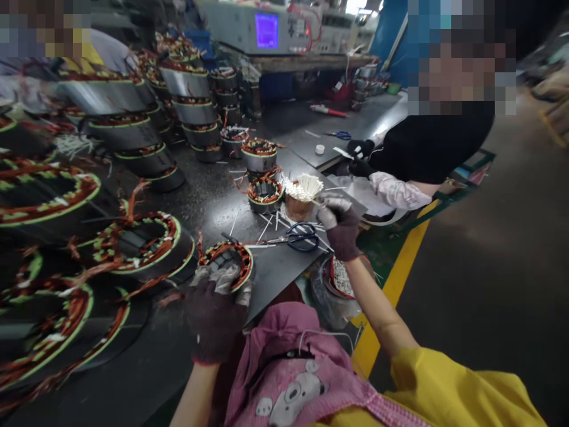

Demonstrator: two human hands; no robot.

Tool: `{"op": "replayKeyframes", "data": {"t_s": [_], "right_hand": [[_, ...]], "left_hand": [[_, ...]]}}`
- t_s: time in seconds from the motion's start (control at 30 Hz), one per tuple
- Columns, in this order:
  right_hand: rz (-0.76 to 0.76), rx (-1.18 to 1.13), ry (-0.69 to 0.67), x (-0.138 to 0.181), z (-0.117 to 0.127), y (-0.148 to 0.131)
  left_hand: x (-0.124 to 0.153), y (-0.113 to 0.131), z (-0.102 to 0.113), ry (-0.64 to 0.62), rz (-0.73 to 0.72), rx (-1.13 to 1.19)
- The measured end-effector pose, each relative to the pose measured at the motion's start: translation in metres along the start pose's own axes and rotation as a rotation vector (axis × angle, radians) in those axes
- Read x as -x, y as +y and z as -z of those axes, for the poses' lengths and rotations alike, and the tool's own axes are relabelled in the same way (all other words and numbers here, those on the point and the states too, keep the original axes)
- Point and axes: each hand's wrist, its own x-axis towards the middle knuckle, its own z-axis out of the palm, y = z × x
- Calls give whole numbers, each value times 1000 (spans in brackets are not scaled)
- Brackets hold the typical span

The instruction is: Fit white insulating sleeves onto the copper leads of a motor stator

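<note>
At 9 o'clock in the view, large copper-wound stators [89,185] are crowded along the edge, and a leaning stator stack [111,98] is seen at 10 o'clock. A tilted stator [142,237] is found at 10 o'clock from the left hand [216,320], which is covered by a dark glove with pale fingertips. Its fingers are laid slightly spread over the near rim of the small stator [229,256]; whether that rim is gripped cannot be told. At 12 o'clock in the view, a bench instrument [242,29] with a lit blue screen is set. At 2 o'clock from the small stator, a brown cup [300,209] is packed with thin white sticks [303,185]; 2 stacked stators [259,161] are placed just beside it, towards 10 o'clock. Scissors [288,239] are laid at 6 o'clock from the cup, among scattered sticks. The gloved right hand [338,222] is held beside the cup with fingers curled; whether a stick is pinched cannot be told. A red-rimmed container [332,279] is seen at 6 o'clock from it, and a co-worker in black [438,142] at 2 o'clock.
</note>
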Motion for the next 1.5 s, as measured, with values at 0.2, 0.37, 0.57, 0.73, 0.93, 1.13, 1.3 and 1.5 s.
{"op": "replayKeyframes", "data": {"t_s": [0.2,0.37,0.57,0.73,0.93,1.13,1.3,1.5], "right_hand": [[-18,-86,-487,41,-11,-38],[-119,-333,-896,75,-7,-58],[-308,-361,-1053,108,12,-63],[-390,-330,-1034,124,27,-58],[-467,-305,-965,127,30,-63],[-445,-416,-832,122,-30,-60],[-415,-257,-814,117,-61,-46],[-229,-174,-813,109,-55,-39]], "left_hand": [[-7,-7,1,-64,16,48],[-5,4,8,-110,87,46],[1,15,12,-284,211,96],[4,15,9,-288,221,107],[8,13,5,-219,174,108],[12,14,2,-174,240,146],[18,19,-9,26,328,232],[13,21,-16,34,304,265]]}}
